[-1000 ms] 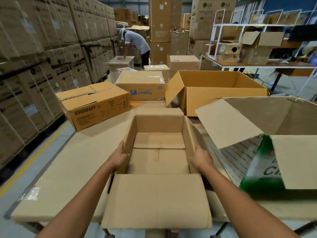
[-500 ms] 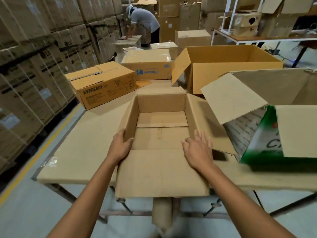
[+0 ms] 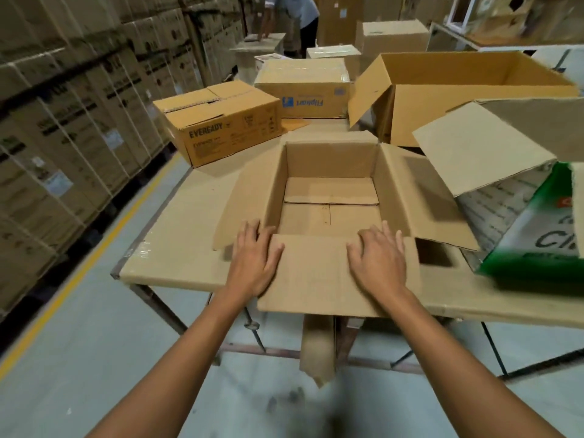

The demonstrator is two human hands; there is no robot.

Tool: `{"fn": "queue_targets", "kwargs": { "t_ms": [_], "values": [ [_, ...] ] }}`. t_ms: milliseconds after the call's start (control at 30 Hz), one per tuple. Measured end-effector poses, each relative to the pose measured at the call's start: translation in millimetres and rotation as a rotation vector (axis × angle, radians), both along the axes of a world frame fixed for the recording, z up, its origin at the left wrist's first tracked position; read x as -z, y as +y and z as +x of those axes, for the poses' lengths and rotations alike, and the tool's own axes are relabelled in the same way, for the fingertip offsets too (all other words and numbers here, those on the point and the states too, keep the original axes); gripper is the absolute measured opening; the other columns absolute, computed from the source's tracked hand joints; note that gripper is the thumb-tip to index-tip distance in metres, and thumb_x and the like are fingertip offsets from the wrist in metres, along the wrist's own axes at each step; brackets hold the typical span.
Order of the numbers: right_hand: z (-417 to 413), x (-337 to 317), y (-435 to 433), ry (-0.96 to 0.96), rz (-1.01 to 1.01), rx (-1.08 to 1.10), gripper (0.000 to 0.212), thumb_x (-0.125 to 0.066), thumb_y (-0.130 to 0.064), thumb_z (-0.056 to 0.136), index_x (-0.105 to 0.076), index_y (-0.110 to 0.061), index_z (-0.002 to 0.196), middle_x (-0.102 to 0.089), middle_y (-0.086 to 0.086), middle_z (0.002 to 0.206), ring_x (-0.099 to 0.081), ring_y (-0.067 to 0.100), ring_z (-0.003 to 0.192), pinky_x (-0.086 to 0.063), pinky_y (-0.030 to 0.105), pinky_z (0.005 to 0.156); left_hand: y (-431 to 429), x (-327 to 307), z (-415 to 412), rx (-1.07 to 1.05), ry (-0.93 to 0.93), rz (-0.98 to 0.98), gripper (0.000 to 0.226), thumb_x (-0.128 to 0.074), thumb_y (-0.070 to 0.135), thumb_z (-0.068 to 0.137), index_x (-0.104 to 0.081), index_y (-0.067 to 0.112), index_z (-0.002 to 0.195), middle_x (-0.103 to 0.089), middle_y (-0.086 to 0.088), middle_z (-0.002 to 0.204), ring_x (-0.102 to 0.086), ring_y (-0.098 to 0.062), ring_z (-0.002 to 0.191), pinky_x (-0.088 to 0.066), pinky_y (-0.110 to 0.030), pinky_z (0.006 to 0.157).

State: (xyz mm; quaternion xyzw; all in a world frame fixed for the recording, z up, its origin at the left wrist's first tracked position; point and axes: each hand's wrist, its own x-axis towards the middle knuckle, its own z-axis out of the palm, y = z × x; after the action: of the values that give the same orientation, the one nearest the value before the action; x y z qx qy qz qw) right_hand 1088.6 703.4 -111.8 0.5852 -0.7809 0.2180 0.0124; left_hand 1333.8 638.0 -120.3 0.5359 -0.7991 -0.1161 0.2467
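An empty brown cardboard box (image 3: 328, 172) stands open on the table (image 3: 177, 257), all its flaps spread outward. Its near flap (image 3: 316, 279) hangs over the table's front edge toward me. My left hand (image 3: 254, 260) lies flat on the left corner of that flap, fingers straight and reaching the box rim. My right hand (image 3: 380, 259) lies flat on the flap's right side, fingers spread. Neither hand grips anything.
A closed Eveready carton (image 3: 218, 124) and a Flipkart carton (image 3: 305, 88) sit at the back left. A large open box (image 3: 467, 102) stands behind, a green-and-white open carton (image 3: 531, 222) at the right. Stacked cartons (image 3: 63, 121) wall the left aisle. A person (image 3: 294, 17) bends over far back.
Both hands left the box's side walls and came back onto the near flap, now lying flat. The side flaps have folded outward. My view has tilted down and pulled back.
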Motion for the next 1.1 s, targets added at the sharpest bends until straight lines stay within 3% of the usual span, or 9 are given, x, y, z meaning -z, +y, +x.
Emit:
{"fn": "queue_targets", "kwargs": {
  "t_ms": [100, 200, 467, 633, 900, 967, 1100],
  "values": [
    [55.6, -1.1, 6.9, -0.041, 0.053, -0.075, 0.06, -0.047, -0.048, 0.098, -0.042, -0.017, 0.149, -0.03, 0.013, 0.161, -0.015, 0.028, 0.153, -0.005, 0.045, 0.123, 17.1, 1.4, 24.6, 0.059, -0.022, 0.034, 0.057, -0.042, 0.045, 0.103, -0.035, 0.019, 0.153, -0.022, -0.014, 0.162, -0.009, -0.033, 0.152, -0.015, -0.05, 0.123],
    [123.8, 1.2, 14.9, -0.112, 0.087, -0.127, 0.065, -0.049, -0.051, 0.095, -0.036, -0.023, 0.152, -0.018, 0.011, 0.166, -0.007, 0.027, 0.154, -0.004, 0.047, 0.122, 34.0, -0.6, 74.5, 0.069, 0.056, 0.048, 0.057, -0.045, 0.043, 0.103, -0.034, 0.02, 0.154, -0.02, -0.014, 0.163, -0.008, -0.031, 0.153, -0.015, -0.049, 0.122],
    [338.0, 8.6, 51.0, -0.447, 0.074, -0.258, 0.066, -0.055, -0.051, 0.097, -0.033, -0.028, 0.154, -0.021, -0.001, 0.166, -0.02, 0.017, 0.151, -0.022, 0.036, 0.117, 88.2, 1.9, 287.4, -0.082, 0.164, 0.048, 0.053, -0.055, 0.033, 0.101, -0.041, 0.014, 0.149, -0.027, -0.016, 0.16, -0.013, -0.034, 0.151, -0.017, -0.047, 0.122],
    [454.4, 4.1, 56.5, -0.504, 0.069, -0.407, 0.07, -0.059, -0.046, 0.096, -0.029, -0.028, 0.156, -0.026, -0.002, 0.164, -0.024, 0.017, 0.15, -0.023, 0.04, 0.12, 112.7, 6.3, 403.7, -0.259, 0.229, 0.026, 0.047, -0.053, 0.031, 0.102, -0.046, 0.015, 0.146, -0.033, -0.01, 0.158, -0.02, -0.027, 0.15, -0.007, -0.018, 0.116],
    [556.4, 16.1, -9.1, -0.556, 0.096, -0.552, 0.064, -0.067, -0.025, 0.094, -0.041, -0.01, 0.15, -0.041, 0.008, 0.155, -0.036, 0.023, 0.145, -0.029, 0.042, 0.119, 76.9, 30.8, 512.1, -0.458, 0.324, 0.04, 0.045, -0.054, 0.026, 0.102, -0.048, 0.012, 0.144, -0.042, -0.009, 0.154, -0.03, -0.022, 0.147, -0.026, -0.034, 0.119],
    [574.7, 23.7, -40.3, -0.573, 0.106, -0.568, 0.063, -0.069, -0.023, 0.093, -0.043, -0.008, 0.149, -0.044, 0.01, 0.153, -0.041, 0.026, 0.141, -0.034, 0.046, 0.116, 54.4, 36.3, 534.1, -0.511, 0.336, 0.065, 0.046, -0.054, 0.026, 0.102, -0.047, 0.011, 0.145, -0.042, -0.01, 0.153, -0.033, -0.024, 0.146, -0.03, -0.043, 0.118],
    [602.9, 34.0, -105.2, -0.588, 0.119, -0.575, 0.062, -0.07, -0.021, 0.092, -0.044, -0.006, 0.147, -0.046, 0.013, 0.15, -0.047, 0.031, 0.135, -0.042, 0.053, 0.106, 4.1, 35.7, 566.9, -0.551, 0.331, 0.087, 0.046, -0.054, 0.027, 0.102, -0.047, 0.012, 0.145, -0.044, -0.011, 0.152, -0.036, -0.025, 0.144, -0.032, -0.047, 0.116]
  ]
}}
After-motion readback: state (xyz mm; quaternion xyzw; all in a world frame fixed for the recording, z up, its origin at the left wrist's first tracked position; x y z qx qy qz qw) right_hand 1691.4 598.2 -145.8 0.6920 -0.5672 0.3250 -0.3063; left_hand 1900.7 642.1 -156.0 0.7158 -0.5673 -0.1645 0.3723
